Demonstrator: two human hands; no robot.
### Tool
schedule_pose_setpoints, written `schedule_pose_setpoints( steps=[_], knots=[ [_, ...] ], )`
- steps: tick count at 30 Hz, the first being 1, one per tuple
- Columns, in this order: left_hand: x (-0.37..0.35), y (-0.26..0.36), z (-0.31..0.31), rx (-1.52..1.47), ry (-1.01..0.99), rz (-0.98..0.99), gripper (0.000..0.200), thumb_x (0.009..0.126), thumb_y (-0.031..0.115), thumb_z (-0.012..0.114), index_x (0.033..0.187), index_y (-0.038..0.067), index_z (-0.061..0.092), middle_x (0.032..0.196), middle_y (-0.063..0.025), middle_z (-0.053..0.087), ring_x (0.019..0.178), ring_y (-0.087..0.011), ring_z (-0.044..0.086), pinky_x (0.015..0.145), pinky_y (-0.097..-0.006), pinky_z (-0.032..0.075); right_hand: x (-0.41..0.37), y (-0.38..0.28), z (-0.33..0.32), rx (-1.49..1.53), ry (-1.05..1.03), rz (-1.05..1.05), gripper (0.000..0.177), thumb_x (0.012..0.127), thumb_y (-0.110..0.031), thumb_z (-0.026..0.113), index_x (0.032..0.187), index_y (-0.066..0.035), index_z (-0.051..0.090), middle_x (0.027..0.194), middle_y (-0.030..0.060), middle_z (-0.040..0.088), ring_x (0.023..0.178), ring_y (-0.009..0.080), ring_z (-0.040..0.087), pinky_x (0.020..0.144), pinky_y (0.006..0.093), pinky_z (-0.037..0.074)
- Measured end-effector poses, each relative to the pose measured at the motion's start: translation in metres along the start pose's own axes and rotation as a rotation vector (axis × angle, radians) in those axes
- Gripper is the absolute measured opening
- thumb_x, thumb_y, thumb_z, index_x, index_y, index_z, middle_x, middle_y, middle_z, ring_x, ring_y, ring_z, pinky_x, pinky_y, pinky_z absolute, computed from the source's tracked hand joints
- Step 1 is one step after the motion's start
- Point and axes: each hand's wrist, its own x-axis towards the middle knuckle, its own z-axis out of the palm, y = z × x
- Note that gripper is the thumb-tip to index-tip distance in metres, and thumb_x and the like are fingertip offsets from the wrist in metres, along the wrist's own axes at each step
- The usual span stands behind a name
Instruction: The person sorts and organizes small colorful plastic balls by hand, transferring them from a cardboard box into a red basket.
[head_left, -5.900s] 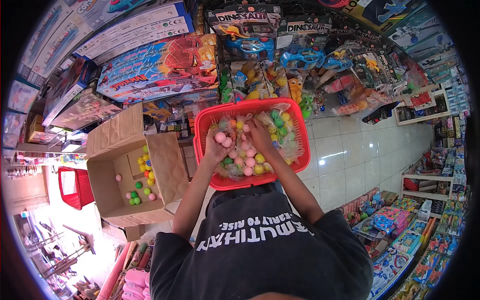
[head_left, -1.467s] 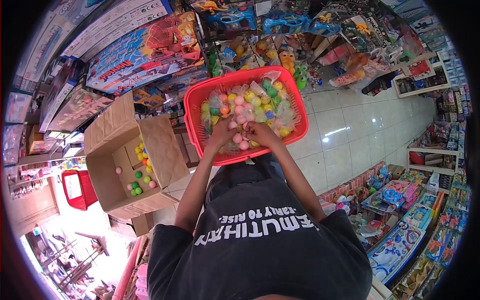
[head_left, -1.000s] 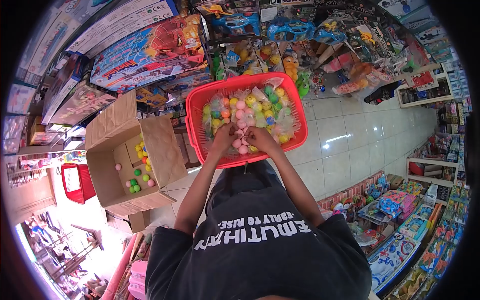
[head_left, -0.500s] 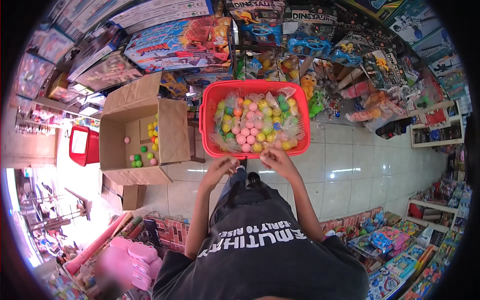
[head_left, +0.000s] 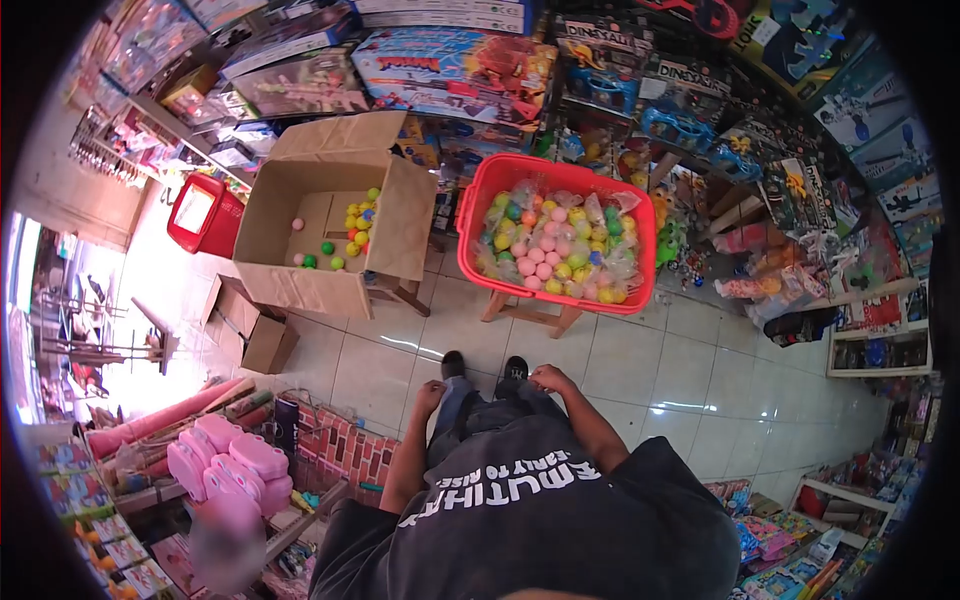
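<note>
My left hand [head_left: 430,394] hangs low beside my left leg, its fingers curled in. Close to my right thigh is my right hand [head_left: 549,378], also with curled fingers; whether either one holds anything is hidden. Ahead of both hands, and apart from them, a red plastic basket [head_left: 650,240] rests on a wooden stool [head_left: 525,312]. Inside it are many colourful small balls [head_left: 545,245], pink, yellow, green and blue, some in clear plastic bags. Left of the basket stands an open cardboard box [head_left: 310,285] with several loose balls [head_left: 357,225] on its bottom.
A red container [head_left: 205,215] stands left of the box, with a smaller carton [head_left: 268,342] on the tiled floor [head_left: 610,355]. Boxed toys [head_left: 450,75] line the shelves ahead. Pink plastic items [head_left: 230,465] are behind me on the left; packaged toys [head_left: 770,540] are on the right.
My hands have dropped from the basket's near edge to beside my legs. The basket and box now appear farther ahead, with their stools and more floor showing.
</note>
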Motion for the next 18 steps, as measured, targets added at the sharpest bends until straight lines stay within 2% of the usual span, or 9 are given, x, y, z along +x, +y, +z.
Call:
schedule_pose_setpoints(
  steps=[3, 5, 9, 10, 11, 12, 14, 16, 18],
  knots=[
    [-0.013, -0.037, -0.004, 0.003, 0.084, -0.142, 0.032, 0.076, 0.032, 0.062, 0.090, 0.003, 0.066, 0.084, -0.0161, 0.066, 0.081, -0.0247, 0.064, 0.073, -0.0344, 0.048, 0.001, -0.012, 0.007, -0.005, -0.032, -0.001, 0.025, 0.079, -0.031, 0.061, 0.091, -0.008, 0.062, 0.076, 0.0032, 0.063, 0.062, 0.0123, 0.059, 0.054, 0.0290, 0.050],
    [-0.025, -0.025, -0.020, -0.092, 0.060, -0.285, 0.033, 0.077, 0.032, 0.063, 0.090, 0.002, 0.066, 0.082, -0.0152, 0.065, 0.081, -0.0211, 0.062, 0.073, -0.0333, 0.047, 0.003, -0.022, 0.009, 0.006, -0.067, -0.013, 0.025, 0.081, -0.029, 0.061, 0.094, -0.008, 0.060, 0.080, 0.0032, 0.063, 0.065, 0.0129, 0.060, 0.055, 0.0291, 0.050],
    [-0.026, -0.039, -0.060, -0.123, 0.042, -0.145, 0.031, 0.078, 0.028, 0.063, 0.092, 0.001, 0.066, 0.083, -0.0137, 0.066, 0.079, -0.0201, 0.061, 0.073, -0.0327, 0.047, 0.016, -0.034, 0.032, 0.052, 0.091, 0.002, 0.025, 0.080, -0.028, 0.061, 0.096, -0.009, 0.059, 0.078, 0.0026, 0.062, 0.064, 0.0120, 0.059, 0.055, 0.0286, 0.049],
    [-0.028, -0.037, -0.072, -0.176, 0.027, -0.120, 0.029, 0.078, 0.027, 0.062, 0.092, 0.001, 0.065, 0.080, -0.0111, 0.065, 0.074, -0.0178, 0.060, 0.067, -0.0316, 0.047, 0.018, -0.042, 0.041, 0.073, 0.131, 0.019, 0.025, 0.080, -0.028, 0.061, 0.096, -0.009, 0.060, 0.077, 0.0024, 0.062, 0.064, 0.0118, 0.059, 0.055, 0.0283, 0.049],
    [-0.029, -0.035, -0.086, -0.232, 0.013, -0.095, 0.028, 0.079, 0.025, 0.061, 0.093, 0.002, 0.065, 0.077, -0.0086, 0.064, 0.069, -0.0156, 0.058, 0.061, -0.0305, 0.047, 0.018, -0.048, 0.054, 0.131, 0.200, -0.016, 0.024, 0.076, -0.027, 0.061, 0.087, -0.005, 0.064, 0.068, 0.0040, 0.063, 0.058, 0.0133, 0.060, 0.051, 0.0267, 0.049],
    [-0.029, -0.036, -0.099, -0.238, 0.017, -0.092, 0.028, 0.079, 0.025, 0.061, 0.093, 0.002, 0.065, 0.077, -0.0086, 0.064, 0.069, -0.0156, 0.058, 0.061, -0.0305, 0.047, 0.024, -0.057, 0.066, 0.125, 0.201, -0.019, 0.024, 0.076, -0.027, 0.061, 0.087, -0.005, 0.064, 0.068, 0.0040, 0.063, 0.058, 0.0133, 0.060, 0.051, 0.0267, 0.049],
    [-0.032, -0.041, -0.125, -0.349, -0.095, -0.221, 0.021, 0.082, 0.022, 0.053, 0.095, 0.009, 0.063, 0.075, -0.0001, 0.058, 0.062, -0.0080, 0.049, 0.050, -0.0227, 0.038, 0.038, -0.073, 0.094, 0.055, 0.221, -0.077, 0.025, 0.074, -0.027, 0.061, 0.086, -0.005, 0.064, 0.068, 0.0044, 0.063, 0.057, 0.0139, 0.060, 0.053, 0.0275, 0.049],
    [-0.031, -0.060, -0.146, -0.340, -0.084, -0.263, 0.022, 0.082, 0.022, 0.052, 0.098, 0.010, 0.063, 0.076, 0.0010, 0.057, 0.062, -0.0076, 0.048, 0.050, -0.0222, 0.037, 0.047, -0.097, 0.122, 0.069, 0.188, -0.075, 0.025, 0.072, -0.026, 0.061, 0.086, -0.006, 0.064, 0.068, 0.0047, 0.063, 0.060, 0.0138, 0.061, 0.056, 0.0276, 0.049],
    [-0.033, -0.078, -0.168, -0.325, -0.073, -0.305, 0.023, 0.082, 0.021, 0.051, 0.100, 0.011, 0.062, 0.078, 0.0021, 0.057, 0.062, -0.0072, 0.048, 0.049, -0.0216, 0.036, 0.058, -0.130, 0.146, -0.019, 0.108, -0.157, 0.025, 0.080, -0.026, 0.062, 0.094, -0.006, 0.061, 0.077, 0.0039, 0.063, 0.064, 0.0111, 0.058, 0.057, 0.0266, 0.048]
  ],
)
